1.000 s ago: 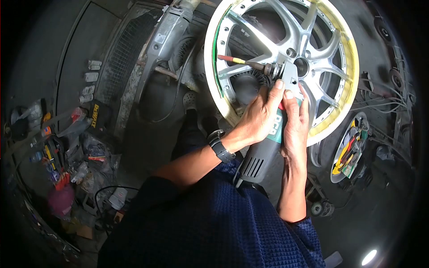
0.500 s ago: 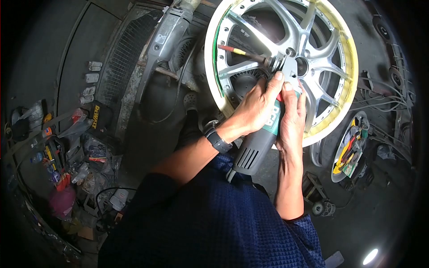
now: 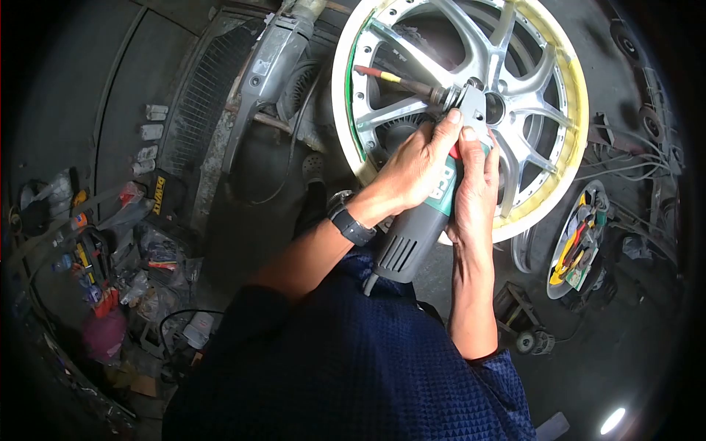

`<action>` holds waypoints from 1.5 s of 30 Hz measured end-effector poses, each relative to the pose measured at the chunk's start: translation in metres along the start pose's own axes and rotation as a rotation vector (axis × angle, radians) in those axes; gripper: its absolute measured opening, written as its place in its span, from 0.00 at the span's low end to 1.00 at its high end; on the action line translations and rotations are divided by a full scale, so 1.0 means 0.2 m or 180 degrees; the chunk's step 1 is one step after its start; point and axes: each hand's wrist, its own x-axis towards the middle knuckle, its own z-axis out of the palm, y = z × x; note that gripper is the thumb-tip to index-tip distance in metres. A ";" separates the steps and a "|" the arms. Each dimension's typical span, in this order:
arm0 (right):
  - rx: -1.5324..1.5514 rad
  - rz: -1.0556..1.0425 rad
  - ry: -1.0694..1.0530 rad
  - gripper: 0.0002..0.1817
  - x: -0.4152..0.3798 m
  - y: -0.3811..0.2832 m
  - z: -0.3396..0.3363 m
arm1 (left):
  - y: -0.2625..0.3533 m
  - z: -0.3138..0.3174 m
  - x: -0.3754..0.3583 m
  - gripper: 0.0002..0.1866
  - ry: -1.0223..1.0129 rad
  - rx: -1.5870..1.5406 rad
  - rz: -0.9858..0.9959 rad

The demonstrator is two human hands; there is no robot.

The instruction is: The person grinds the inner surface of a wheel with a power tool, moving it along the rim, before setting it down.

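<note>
Both hands grip a green and black power tool [image 3: 423, 228] with a grey metal head. My left hand [image 3: 418, 170], with a dark watch on its wrist, wraps round the tool's left side, thumb on top near the head. On the right side my right hand [image 3: 476, 184] closes round the body, its thumb beside the other one. A thin shaft [image 3: 397, 79] with a red and yellow tip extends left from the head, over the silver spoked wheel rim [image 3: 577, 88]. The tip is near the green-marked inner edge of the rim.
A large grey power tool [image 3: 273, 62] lies at the upper left. Bags and tools, with a pink item [image 3: 104, 334], crowd the lower left. A round tray [image 3: 557, 283] of tools lies at the right, near cables [image 3: 625, 158] and a small motor [image 3: 535, 342].
The tool and both hands have shifted slightly left and up in view. The shaft's tip is a little higher and tilts more. Both hands keep their hold.
</note>
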 end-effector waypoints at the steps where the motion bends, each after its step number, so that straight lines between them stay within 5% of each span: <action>1: 0.0116 -0.0030 0.0005 0.44 0.00 0.01 0.00 | 0.00 0.00 0.00 0.44 -0.0004 0.0003 -0.0002; 21: -0.0523 -0.0048 -0.0167 0.43 0.01 -0.09 -0.05 | 0.02 0.09 -0.02 0.43 0.0242 -0.0177 0.0091; 23: -0.0556 -0.0027 -0.0181 0.43 0.02 -0.08 -0.07 | 0.04 0.07 -0.03 0.40 0.0132 0.0042 -0.0300; 45: -0.0622 0.0084 -0.0284 0.40 0.04 -0.13 -0.11 | 0.01 0.18 -0.04 0.41 0.0514 0.0137 0.0132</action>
